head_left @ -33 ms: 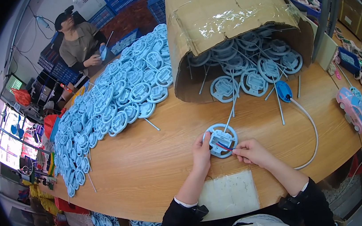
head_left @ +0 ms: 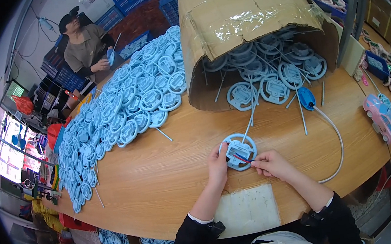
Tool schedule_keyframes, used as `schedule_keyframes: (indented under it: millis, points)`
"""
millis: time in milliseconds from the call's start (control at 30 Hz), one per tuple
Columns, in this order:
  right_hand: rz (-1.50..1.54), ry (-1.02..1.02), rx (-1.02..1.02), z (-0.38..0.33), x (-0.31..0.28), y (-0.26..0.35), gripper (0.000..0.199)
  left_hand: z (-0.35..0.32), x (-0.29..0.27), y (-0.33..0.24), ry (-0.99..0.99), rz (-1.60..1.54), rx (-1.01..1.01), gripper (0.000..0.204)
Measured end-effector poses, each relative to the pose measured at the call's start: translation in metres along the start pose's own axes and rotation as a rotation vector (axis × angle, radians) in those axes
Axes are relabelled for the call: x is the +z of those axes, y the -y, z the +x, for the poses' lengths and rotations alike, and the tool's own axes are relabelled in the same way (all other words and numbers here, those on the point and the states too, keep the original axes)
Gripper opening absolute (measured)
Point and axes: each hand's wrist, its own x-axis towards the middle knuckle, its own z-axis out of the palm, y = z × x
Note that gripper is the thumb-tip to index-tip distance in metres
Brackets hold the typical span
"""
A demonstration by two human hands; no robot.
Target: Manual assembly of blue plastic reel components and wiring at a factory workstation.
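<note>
Left hand point(head_left: 218, 165) closed on the left rim of a light-blue wheel-shaped part point(head_left: 238, 147), its rod pointing away over the tabletop point(head_left: 191, 170), just beyond a whitish pad point(head_left: 247, 208). Right hand point(head_left: 271, 164) pinches thin red and dark-blue strands point(head_left: 242, 158) at the part's lower right. Similar parts heap up point(head_left: 130, 100) to the left and spill from a cardboard box point(head_left: 245, 5) ahead.

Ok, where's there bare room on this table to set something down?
Bare tabletop shows between the pile of light blue wheel-shaped parts and the left hand, and between the right hand and the white cable. It's crowded across that pile and at the mouth of the cardboard box, where similar parts lie.
</note>
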Motion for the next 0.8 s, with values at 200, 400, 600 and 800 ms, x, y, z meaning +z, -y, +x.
schedule_keyframes:
  millis: [200,400,600,800]
  points:
    - [-0.022,-0.033,-0.016,-0.001,-0.003,0.002,0.013,-0.002,0.004,-0.005,-0.006,-0.01,-0.06,0.024]
    - [-0.048,-0.009,-0.027,0.005,-0.004,-0.002,0.015,-0.005,0.002,-0.012,-0.036,-0.008,-0.032,0.023]
    - [-0.137,-0.066,-0.08,0.002,-0.014,-0.008,0.018,0.001,0.014,0.0,-0.048,-0.003,-0.081,0.02]
    - [-0.339,-0.062,-0.225,0.01,0.001,-0.007,0.02,0.003,-0.012,0.001,-0.042,0.042,-0.01,0.021]
